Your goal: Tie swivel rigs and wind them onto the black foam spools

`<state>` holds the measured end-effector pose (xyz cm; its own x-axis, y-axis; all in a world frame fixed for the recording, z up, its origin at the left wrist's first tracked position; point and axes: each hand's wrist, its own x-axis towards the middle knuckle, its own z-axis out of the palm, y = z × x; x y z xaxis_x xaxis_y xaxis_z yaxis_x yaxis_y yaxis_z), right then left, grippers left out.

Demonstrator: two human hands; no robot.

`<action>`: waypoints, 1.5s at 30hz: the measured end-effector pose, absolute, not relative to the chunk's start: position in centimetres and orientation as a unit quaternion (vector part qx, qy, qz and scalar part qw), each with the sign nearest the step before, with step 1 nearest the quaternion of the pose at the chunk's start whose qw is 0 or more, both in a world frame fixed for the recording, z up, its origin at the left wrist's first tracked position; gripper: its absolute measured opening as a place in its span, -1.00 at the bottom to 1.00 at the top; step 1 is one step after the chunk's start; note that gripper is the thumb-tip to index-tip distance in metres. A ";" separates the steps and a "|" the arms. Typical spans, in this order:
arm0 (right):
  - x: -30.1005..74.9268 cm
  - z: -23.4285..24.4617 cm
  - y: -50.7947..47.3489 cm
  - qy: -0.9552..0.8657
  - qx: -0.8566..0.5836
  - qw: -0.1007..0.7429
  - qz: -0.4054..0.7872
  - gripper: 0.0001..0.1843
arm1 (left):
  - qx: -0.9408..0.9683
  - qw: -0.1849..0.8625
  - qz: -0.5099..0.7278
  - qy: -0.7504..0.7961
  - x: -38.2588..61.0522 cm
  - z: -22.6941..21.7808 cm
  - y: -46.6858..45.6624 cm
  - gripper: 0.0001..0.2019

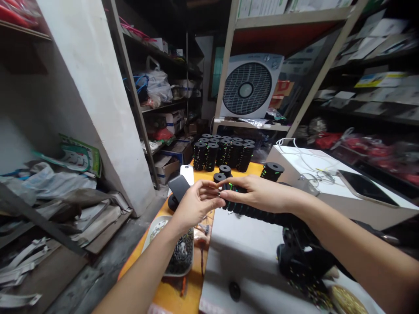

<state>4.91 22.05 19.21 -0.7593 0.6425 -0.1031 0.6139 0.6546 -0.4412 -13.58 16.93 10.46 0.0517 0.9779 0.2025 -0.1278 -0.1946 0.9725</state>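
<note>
My right hand (pixel 262 194) is closed round the end of a long row of black round parts (pixel 258 213) with green marks, which lies along my forearm. My left hand (pixel 196 204) meets it from the left, its fingers pinched at the end of that row on something small I cannot make out. Both hands hover over an orange table (pixel 196 270) and a white box top (pixel 242 248). Several upright stacks of the same black parts (pixel 224 152) stand at the far end of the table.
A plate of small dark pieces (pixel 178 253) lies under my left forearm. A phone on a stand (pixel 179 187) is left of the hands. A white box (pixel 327 174) with a tablet (pixel 363 185), glasses and cable sits right. Shelves flank both sides; a box fan (pixel 250 85) stands behind.
</note>
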 end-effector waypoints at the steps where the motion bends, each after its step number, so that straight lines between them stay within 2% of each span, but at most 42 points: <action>1: 4.9 19.2 22.1 -0.908 -0.347 0.030 0.232 -0.30 | 0.529 0.492 0.562 0.403 -13.6 10.2 16.7 -0.45; 7: 5.0 19.3 22.2 -0.907 -0.344 0.028 0.240 -0.30 | 0.529 0.472 0.511 0.485 -11.0 5.9 11.4 -0.45; 8: 5.0 19.3 22.3 -0.907 -0.343 0.026 0.241 -0.30 | 0.554 0.459 0.479 0.503 -10.1 4.8 10.1 -0.38; 10: 5.0 19.2 22.3 -0.907 -0.345 0.024 0.242 -0.29 | 0.707 0.384 0.275 0.526 -8.5 2.9 8.1 -0.30; 12: 5.1 19.2 22.3 -0.906 -0.348 0.022 0.241 -0.28 | 0.727 0.381 0.207 0.533 -7.4 1.6 7.0 -0.58; 14: 5.1 19.1 22.3 -0.906 -0.349 0.022 0.240 -0.27 | 0.716 0.389 0.195 0.545 -7.5 1.5 6.8 -0.70; 17: 5.0 19.1 22.3 -0.906 -0.348 0.023 0.241 -0.29 | 0.674 0.386 0.299 0.554 -9.9 3.7 8.0 -0.70; 18: 5.0 19.1 22.2 -0.906 -0.348 0.024 0.241 -0.30 | 0.589 0.411 0.433 0.544 -11.0 4.9 8.8 -0.79; 20: 4.9 19.2 22.1 -0.906 -0.348 0.025 0.241 -0.31 | 0.521 0.412 0.516 0.541 -13.0 7.3 10.8 -0.86; 23: 4.9 19.2 22.1 -0.909 -0.341 0.030 0.239 -0.34 | 0.474 0.423 0.582 0.508 -14.3 9.9 13.9 -0.76; 31: 5.1 19.0 22.1 -0.915 -0.332 0.037 0.227 -0.45 | 0.454 0.495 0.623 0.401 -12.1 10.4 17.3 -0.65; 37: 4.9 19.2 22.0 -0.912 -0.335 0.039 0.234 -0.46 | 0.449 0.460 0.674 0.363 -11.5 8.9 16.8 -0.82; 41: 4.9 19.3 21.9 -0.913 -0.335 0.038 0.230 -0.45 | 0.453 0.447 0.686 0.353 -11.5 8.2 16.8 -0.81; 45: 4.9 19.2 21.9 -0.914 -0.337 0.040 0.222 -0.42 | 0.432 0.477 0.670 0.370 -11.8 8.3 17.5 -0.86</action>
<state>4.90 21.92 19.22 -0.7702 0.6332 -0.0764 0.5978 0.6750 -0.4325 -11.78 17.51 8.30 -0.1719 0.9588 0.2261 -0.3192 -0.2714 0.9080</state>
